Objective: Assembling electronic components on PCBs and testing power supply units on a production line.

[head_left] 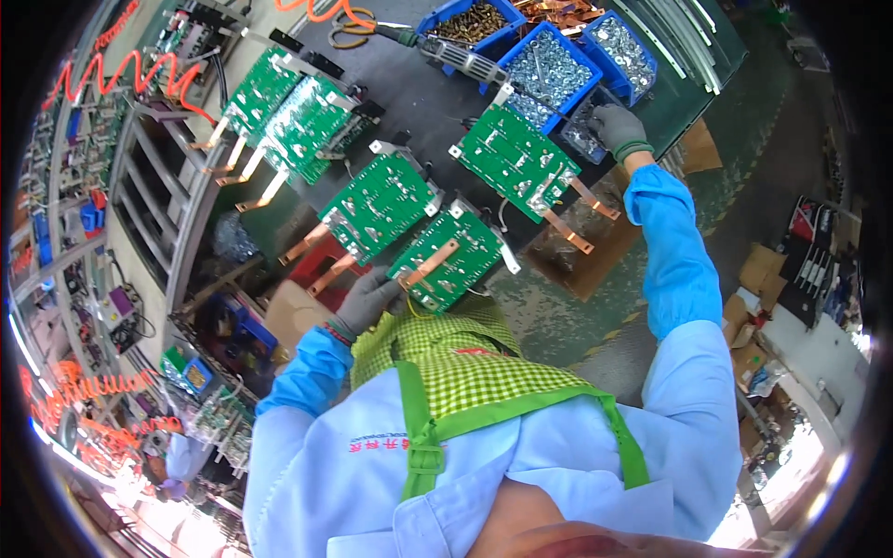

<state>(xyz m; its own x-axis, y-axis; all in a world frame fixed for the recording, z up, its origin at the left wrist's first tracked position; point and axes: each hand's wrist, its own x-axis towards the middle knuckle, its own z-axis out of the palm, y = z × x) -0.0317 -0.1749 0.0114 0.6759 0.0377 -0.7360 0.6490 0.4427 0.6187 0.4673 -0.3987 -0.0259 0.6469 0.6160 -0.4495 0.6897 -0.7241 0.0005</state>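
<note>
My left hand (368, 299), in a grey glove, is closed on the left edge of the nearest green circuit board (470, 249). A copper strip (435, 261) lies across that board, and its far end carries a pale metal bracket. My right hand (621, 130), also gloved, is reached out to the far right with its fingers curled down at a clear container of small parts (583, 139). Whatever those fingertips pinch is too small to make out. Between my hands lies another green board (517, 160) with two copper strips pointing toward me.
More boards (386, 206) with copper strips sit to the left. Blue bins (551, 76) of screws and washers stand at the back, beside a power screwdriver (465, 60) and scissors (352, 28). Metal strips (674, 42) lie far right. A cardboard box (586, 256) stands below the table edge.
</note>
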